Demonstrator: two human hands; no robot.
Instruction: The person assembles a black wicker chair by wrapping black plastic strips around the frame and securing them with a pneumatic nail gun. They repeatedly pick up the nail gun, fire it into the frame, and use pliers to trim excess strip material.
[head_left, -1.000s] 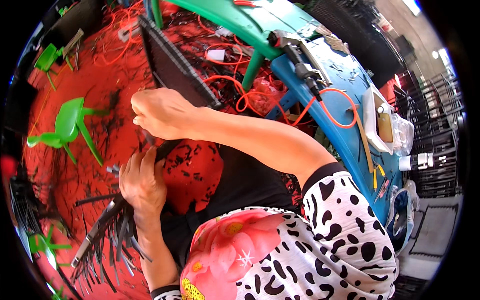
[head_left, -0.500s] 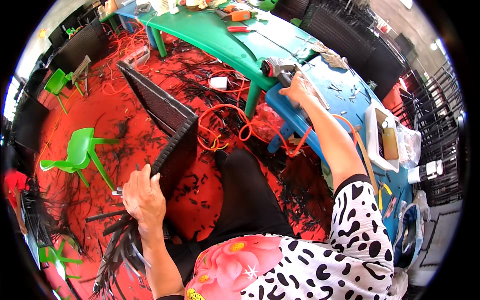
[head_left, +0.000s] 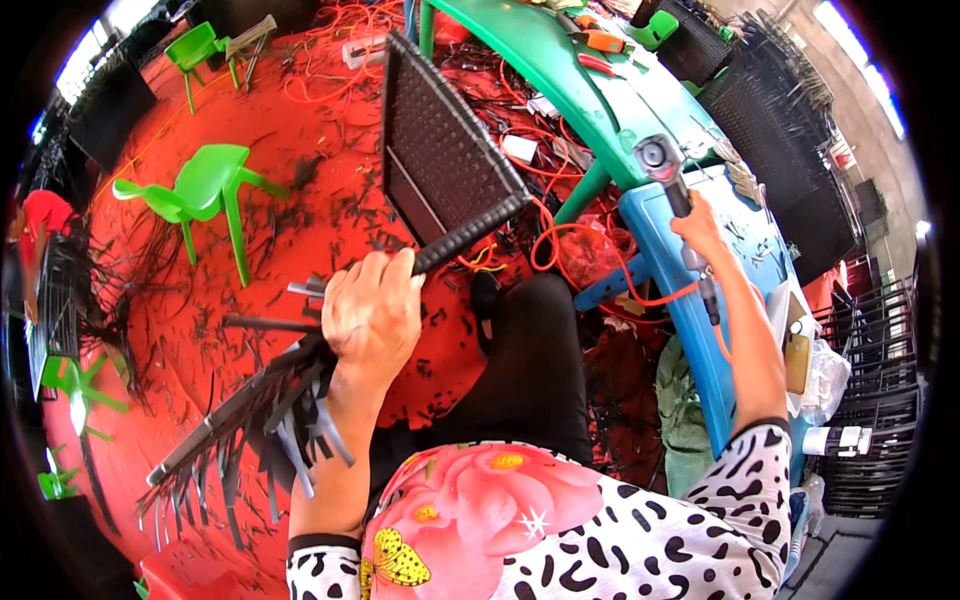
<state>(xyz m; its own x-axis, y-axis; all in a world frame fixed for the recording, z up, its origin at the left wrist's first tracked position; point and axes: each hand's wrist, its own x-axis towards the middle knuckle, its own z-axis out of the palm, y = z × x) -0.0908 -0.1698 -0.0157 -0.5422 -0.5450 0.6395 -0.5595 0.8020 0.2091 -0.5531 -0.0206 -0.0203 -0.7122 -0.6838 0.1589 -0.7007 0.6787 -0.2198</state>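
Observation:
My left hand (head_left: 372,305) is closed around the edge of a black woven wicker frame (head_left: 440,150), which tilts up over the floor in front of me. Loose black strips (head_left: 235,430) hang in a fringe from the part nearest me, beside my left forearm. My right hand (head_left: 703,225) grips the dark handle of an air staple gun (head_left: 664,160), held up over the blue table (head_left: 650,215). Its round metal head points up and away from my fingers, and an orange hose (head_left: 660,300) runs near its lower end. The gun and the frame are apart.
A green table (head_left: 540,60) bears red-handled pliers (head_left: 598,64) and an orange tool (head_left: 603,40). Green chairs (head_left: 210,185) stand on the red floor (head_left: 310,220), strewn with black scraps. To the right are a phone (head_left: 797,358) and a white cup-like container (head_left: 830,441).
The staple gun has come up off the tabletop in my right hand, its head now raised. My view has turned left. The woven frame has tilted, my left hand still on it.

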